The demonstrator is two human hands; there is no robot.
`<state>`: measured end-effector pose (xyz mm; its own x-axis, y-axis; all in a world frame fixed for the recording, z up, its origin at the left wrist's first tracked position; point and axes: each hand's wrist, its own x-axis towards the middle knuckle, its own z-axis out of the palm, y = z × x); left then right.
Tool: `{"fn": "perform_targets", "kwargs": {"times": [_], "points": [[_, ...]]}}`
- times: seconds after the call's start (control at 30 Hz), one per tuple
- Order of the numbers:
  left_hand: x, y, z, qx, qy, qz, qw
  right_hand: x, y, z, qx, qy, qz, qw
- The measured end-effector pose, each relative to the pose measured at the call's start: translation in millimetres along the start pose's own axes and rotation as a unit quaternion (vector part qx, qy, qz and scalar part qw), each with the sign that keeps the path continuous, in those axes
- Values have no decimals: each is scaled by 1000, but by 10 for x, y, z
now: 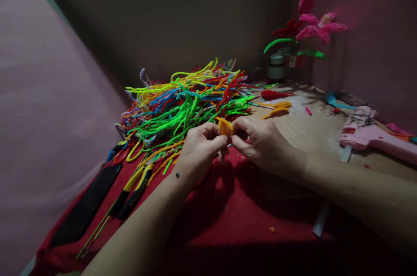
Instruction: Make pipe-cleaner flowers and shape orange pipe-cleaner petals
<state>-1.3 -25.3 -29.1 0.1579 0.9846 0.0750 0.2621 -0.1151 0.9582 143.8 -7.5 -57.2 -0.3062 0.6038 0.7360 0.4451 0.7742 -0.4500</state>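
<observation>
Between my two hands is an orange pipe cleaner (225, 126), bent into a small looped shape. My left hand (203, 143) pinches its left side with thumb and fingertips. From the other side my right hand (257, 139) grips it, thumb and index finger pressed together. Both hands hover over the red cloth (215, 219), just in front of a large heap of coloured pipe cleaners (185, 106) in green, yellow, blue, red and orange. The parts of the orange piece under my fingertips are hidden.
Yellow-and-black pliers (137, 191) and a black flat object (86, 206) lie at left. On the right rests a pink glue gun (374, 137) with a clear glue stick. Orange petal-like pieces (276, 106) lie on the board (302, 124). Pink fuzzy flowers (321, 26) stand at the back right.
</observation>
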Motion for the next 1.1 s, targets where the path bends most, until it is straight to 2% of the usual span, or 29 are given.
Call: {"fn": "perform_targets", "kwargs": {"times": [0.07,0.17,0.43,0.67,0.93,1.1], "points": [[-13,6,23,12,11,8,1000,-10,9,9,-43,12,-39,998],[-32,19,41,6,26,16,1000,-10,18,2,-65,8,-56,996],[-39,64,28,0,72,17,997,51,-46,-102,55,-52,29,997],[-76,89,21,-15,58,-3,998,62,-47,-106,58,-64,102,991],[-70,43,0,-35,45,-10,998,67,1,-82,42,-67,84,993],[-55,31,-9,-42,39,1,998,52,13,-50,130,-71,135,980]]}}
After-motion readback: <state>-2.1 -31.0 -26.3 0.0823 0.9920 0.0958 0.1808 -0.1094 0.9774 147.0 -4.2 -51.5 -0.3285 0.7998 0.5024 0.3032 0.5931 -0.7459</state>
